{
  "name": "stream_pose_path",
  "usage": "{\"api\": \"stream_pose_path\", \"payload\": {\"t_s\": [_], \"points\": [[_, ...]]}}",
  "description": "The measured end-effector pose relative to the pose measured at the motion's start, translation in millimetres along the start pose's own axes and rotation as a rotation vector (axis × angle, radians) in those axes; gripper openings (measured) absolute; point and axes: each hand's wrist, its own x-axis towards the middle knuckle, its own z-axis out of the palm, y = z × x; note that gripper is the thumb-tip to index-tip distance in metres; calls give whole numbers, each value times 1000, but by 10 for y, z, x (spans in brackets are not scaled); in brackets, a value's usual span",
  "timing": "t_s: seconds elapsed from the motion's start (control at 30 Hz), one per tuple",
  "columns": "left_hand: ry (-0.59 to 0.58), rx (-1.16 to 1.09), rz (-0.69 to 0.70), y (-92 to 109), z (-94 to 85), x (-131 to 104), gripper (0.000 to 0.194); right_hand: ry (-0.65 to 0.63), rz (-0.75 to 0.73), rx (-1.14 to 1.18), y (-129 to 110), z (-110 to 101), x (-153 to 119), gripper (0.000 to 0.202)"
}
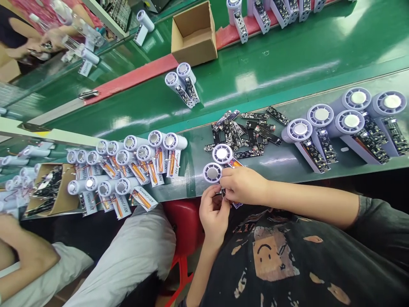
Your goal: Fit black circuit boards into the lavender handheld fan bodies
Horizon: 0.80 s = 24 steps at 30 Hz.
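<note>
At the bench's near edge, my left hand [214, 213] and my right hand [244, 184] meet, fingers pinched together over a small dark part, perhaps a circuit board, mostly hidden by them. Just beyond the fingers are a lilac fan unit with a grey centre [212, 172] and another with a whitish centre [222, 153]. Orange and purple bits show beside and below my right hand. A loose pile of black circuit boards [236, 132] lies behind the two fans. To the right stand several lilac fans [299, 129] with boards on their handles.
Many lilac fans with orange parts [140, 199] crowd the bench at left, beside a cardboard box of boards [64, 192]. Another cardboard box [194, 51] and two fans [183, 83] sit on the green belt [255, 76]. A person's arm [25, 251] is at lower left.
</note>
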Motion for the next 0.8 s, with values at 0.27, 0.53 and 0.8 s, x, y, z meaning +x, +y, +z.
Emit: {"api": "stream_pose_path", "payload": {"t_s": [0.27,0.53,0.8], "points": [[2,79,173,-33,-16,-14,23,67,-28,63,69,80,-20,13],[-18,136,234,-34,-27,53,25,53,13,93,121,102,12,12],[-58,-95,-73,-268,-39,-3,42,72,147,101,75,-47,-344,29]]}}
